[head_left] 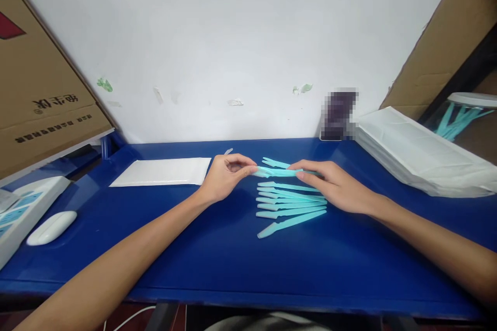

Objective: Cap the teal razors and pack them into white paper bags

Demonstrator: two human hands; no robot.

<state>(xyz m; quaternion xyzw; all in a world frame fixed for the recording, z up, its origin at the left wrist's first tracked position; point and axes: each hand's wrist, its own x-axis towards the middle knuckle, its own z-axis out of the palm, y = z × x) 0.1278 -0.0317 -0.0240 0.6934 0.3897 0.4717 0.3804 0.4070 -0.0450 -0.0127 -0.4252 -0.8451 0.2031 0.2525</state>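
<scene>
Between my two hands is a turquoise eyebrow razor, held level above the blue table. My left hand pinches its left end with thumb and fingertips. At the other end, my right hand grips the handle between thumb and fingers. Several more eyebrow razors lie fanned on the table just below, blade ends to the left, some handle tips near my right hand. Another razor lies behind the held one, partly covered. A small translucent piece shows behind my left hand; I cannot make out what it is.
A white padded envelope lies left of my left hand. Further left are a white computer mouse and a white tray. Stacked white envelopes, a clear tub of turquoise razors and a blurred-out upright object stand right.
</scene>
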